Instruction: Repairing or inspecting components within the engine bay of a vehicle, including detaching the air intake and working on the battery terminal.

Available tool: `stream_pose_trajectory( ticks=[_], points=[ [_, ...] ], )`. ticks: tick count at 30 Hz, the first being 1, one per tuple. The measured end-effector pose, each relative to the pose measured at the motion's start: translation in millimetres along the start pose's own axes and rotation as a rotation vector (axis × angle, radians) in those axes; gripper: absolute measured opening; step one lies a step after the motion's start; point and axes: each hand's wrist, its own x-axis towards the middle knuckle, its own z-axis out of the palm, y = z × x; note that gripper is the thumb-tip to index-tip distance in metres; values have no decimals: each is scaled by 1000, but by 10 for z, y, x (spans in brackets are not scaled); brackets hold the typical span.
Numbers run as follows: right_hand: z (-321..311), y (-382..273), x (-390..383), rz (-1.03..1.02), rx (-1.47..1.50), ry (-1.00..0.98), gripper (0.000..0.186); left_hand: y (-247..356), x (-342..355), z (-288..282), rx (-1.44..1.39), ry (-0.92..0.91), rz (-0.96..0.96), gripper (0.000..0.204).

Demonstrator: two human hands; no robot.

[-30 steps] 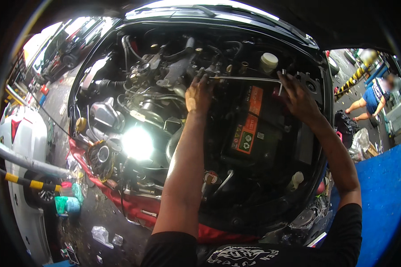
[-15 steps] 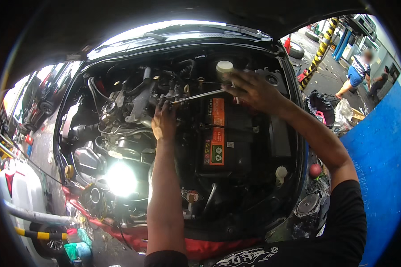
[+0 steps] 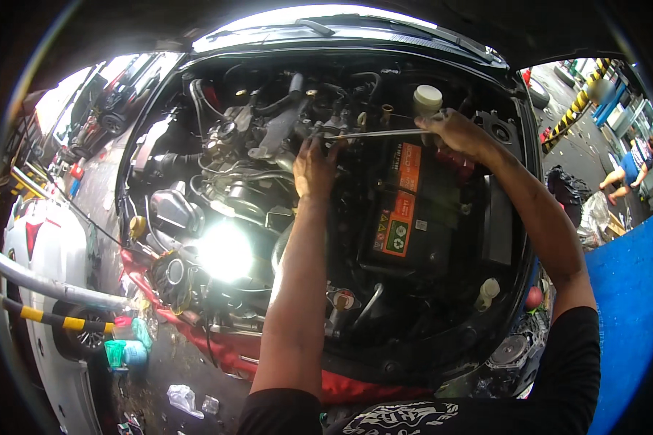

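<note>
By a knobbly metal engine (image 3: 277, 129), the right grip (image 3: 458, 135) clasps a slim shiny bar (image 3: 384, 133); left grip (image 3: 315, 170) unclear.

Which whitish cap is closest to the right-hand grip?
The larger whitish cap, just above the right-hand grip in the picture; the smaller cap sits lower, well away.

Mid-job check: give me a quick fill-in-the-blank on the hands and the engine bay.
1. The left hand is at one end of the metal bar; the ____ hand grips the other.
2. The battery has a black-and-____ label.
3. In the picture, the glowing work light is to the battery's ____.

Missing words: right; orange; left.
</note>
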Motion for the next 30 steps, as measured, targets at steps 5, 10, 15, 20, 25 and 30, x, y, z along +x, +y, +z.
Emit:
stream_pose_trajectory(
  ticks=[5, 10, 15, 20, 25, 30],
  points=[
    [72, 145, -245, -387, -424, 90, 32, 38, -4, -49, -30, 24, 6, 51],
    [59, 166, -183, -831, -815, 153, 24, 20, -14, -31, -84, 25, -35, 49],
    [-13, 119, -179, -1125, -1295, 198, 25, -59, -20, 0, -120, 17, -45, 43],
    [46, 185, -156, -1335, -1507, 275, 45, -75, -20, -62, -139, -113, -99, 49],
    [137, 252, -3, -984, -995, 268, 21, -87, -53, -35, -166, 5, -78, 42],
    [220, 183, 195, -409, -522, 247, 22, -131, -31, 24, -154, 34, -85, 43]
  ],
)
